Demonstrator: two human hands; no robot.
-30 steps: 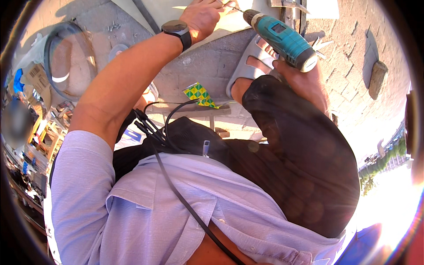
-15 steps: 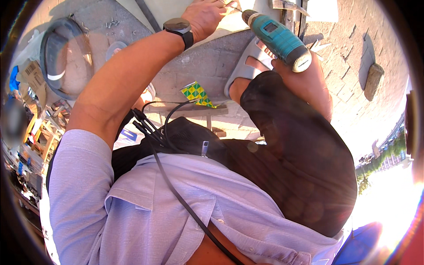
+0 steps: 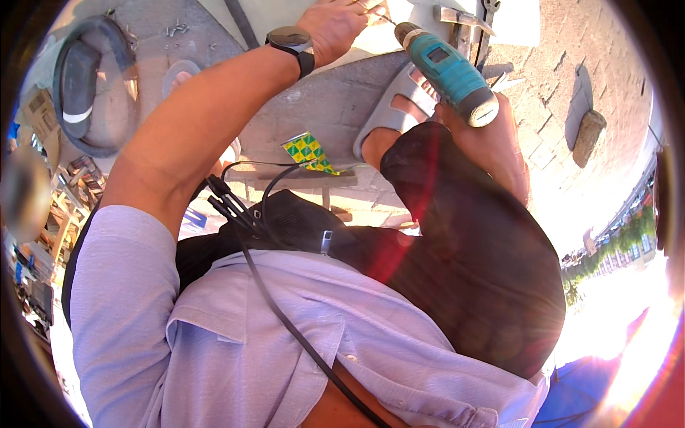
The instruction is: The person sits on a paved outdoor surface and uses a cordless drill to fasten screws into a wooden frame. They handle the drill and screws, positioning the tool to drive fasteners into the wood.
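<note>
A teal and black cordless drill (image 3: pixel 453 71) is gripped in my right hand (image 3: pixel 486 139), which shows mostly below and behind the tool's back end. The drill's thin bit points up and left, toward the fingers of my left hand (image 3: pixel 334 28). Those fingers are closed in a pinch at the top edge, over a pale flat panel (image 3: pixel 410 13). Whatever they pinch is too small and too near the bit to make out. A dark watch sits on my left wrist.
A hammer (image 3: pixel 457 17) and a wrench (image 3: pixel 489 7) lie just beyond the drill. Several loose screws (image 3: pixel 177 30) and a black ring-shaped hose (image 3: pixel 60 93) are on the paving at left. A green-yellow packet (image 3: pixel 310 151) lies between my legs; a stone (image 3: pixel 589 139) at right.
The whole view has shifted slightly, so most things appear a little lower or farther left. Both hands keep their grip, and the drill still points at my left fingers.
</note>
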